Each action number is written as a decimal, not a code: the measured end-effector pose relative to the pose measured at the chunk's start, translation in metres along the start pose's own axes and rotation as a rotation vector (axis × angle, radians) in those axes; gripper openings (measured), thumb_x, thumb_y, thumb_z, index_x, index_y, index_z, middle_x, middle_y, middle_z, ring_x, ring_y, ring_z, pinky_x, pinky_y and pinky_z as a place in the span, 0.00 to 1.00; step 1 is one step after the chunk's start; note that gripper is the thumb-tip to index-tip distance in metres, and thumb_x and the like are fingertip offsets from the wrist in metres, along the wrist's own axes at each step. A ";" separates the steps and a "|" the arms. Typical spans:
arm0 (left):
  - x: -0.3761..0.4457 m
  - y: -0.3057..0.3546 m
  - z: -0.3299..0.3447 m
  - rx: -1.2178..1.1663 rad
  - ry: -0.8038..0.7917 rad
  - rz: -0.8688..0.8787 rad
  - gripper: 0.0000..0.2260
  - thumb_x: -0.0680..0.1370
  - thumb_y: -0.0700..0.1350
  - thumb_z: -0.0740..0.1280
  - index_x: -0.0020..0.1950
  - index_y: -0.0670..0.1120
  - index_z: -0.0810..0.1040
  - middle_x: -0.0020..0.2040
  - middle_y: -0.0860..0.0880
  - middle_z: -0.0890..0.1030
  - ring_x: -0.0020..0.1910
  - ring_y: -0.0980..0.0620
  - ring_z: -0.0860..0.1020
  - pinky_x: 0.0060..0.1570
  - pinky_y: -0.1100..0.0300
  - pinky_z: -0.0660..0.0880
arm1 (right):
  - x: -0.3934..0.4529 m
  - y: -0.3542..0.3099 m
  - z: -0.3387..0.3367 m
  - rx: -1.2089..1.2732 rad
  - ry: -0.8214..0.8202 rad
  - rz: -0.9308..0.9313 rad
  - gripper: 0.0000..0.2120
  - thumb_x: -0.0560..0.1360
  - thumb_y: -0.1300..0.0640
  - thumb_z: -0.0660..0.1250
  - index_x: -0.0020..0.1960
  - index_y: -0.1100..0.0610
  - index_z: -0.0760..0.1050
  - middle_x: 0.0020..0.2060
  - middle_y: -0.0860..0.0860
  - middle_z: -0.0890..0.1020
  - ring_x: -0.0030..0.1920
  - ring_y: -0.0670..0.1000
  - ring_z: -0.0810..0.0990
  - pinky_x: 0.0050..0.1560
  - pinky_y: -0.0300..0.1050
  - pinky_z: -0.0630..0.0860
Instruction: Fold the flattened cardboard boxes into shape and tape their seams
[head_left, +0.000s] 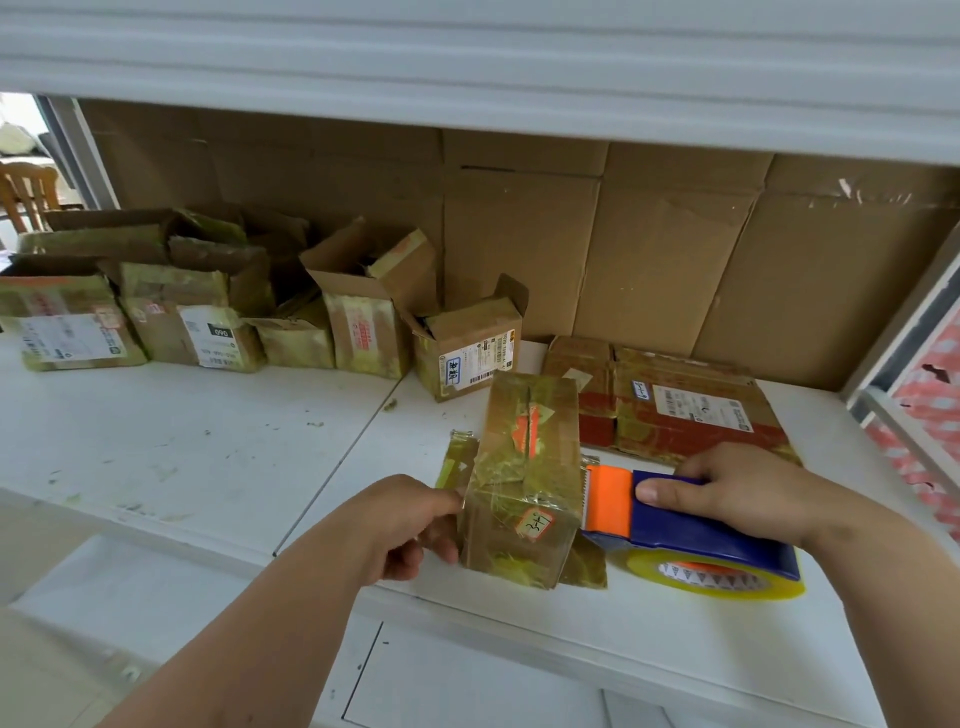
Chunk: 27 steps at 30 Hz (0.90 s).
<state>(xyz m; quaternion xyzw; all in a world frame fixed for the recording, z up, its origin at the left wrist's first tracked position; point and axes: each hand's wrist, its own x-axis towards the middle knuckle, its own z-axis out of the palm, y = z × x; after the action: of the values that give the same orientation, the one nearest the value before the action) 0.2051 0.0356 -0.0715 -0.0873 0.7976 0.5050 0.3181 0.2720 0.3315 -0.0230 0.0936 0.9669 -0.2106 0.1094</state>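
At the near edge of the tabletop (182, 441), the left hand (410, 525) gripped a folded box (524, 483) while the right hand (748, 493) held the tape dispenser (675, 525) against it, finished boxes (218, 312) standing far left, flattened boxes (675, 405) waiting behind.

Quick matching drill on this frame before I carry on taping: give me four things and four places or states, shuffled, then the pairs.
Things:
1. left hand
2. right hand
3. flattened boxes
4. roll of tape

Places or states:
A. lying flat behind the dispenser
B. yellowish, mounted under the blue dispenser body
C. gripping the tape dispenser
D. holding the near left edge of the upright box

Pairs: 1-D, 2-C, 3-A, 4-B
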 end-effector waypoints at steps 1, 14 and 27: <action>0.002 -0.001 0.002 0.000 0.054 0.050 0.08 0.79 0.44 0.65 0.48 0.40 0.80 0.38 0.45 0.84 0.26 0.53 0.65 0.27 0.63 0.66 | 0.000 0.000 0.000 0.002 0.000 0.000 0.37 0.59 0.22 0.58 0.42 0.54 0.83 0.39 0.52 0.84 0.41 0.51 0.83 0.41 0.44 0.73; 0.003 0.040 0.039 1.097 0.066 0.810 0.24 0.83 0.60 0.43 0.80 0.60 0.48 0.81 0.57 0.43 0.79 0.56 0.39 0.78 0.47 0.46 | -0.006 0.002 0.000 -0.010 0.012 -0.039 0.38 0.55 0.19 0.56 0.38 0.52 0.81 0.35 0.51 0.82 0.39 0.50 0.81 0.40 0.46 0.72; 0.005 0.042 0.036 1.075 0.014 0.750 0.23 0.83 0.60 0.46 0.79 0.63 0.48 0.79 0.63 0.42 0.78 0.59 0.39 0.77 0.56 0.44 | -0.034 0.022 -0.012 0.129 0.065 -0.085 0.29 0.60 0.27 0.61 0.36 0.53 0.80 0.31 0.48 0.80 0.32 0.44 0.75 0.37 0.41 0.67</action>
<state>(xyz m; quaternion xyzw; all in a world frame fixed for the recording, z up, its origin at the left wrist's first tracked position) 0.1968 0.0875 -0.0537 0.3645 0.9173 0.1121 0.1148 0.3076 0.3515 -0.0123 0.0662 0.9574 -0.2739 0.0625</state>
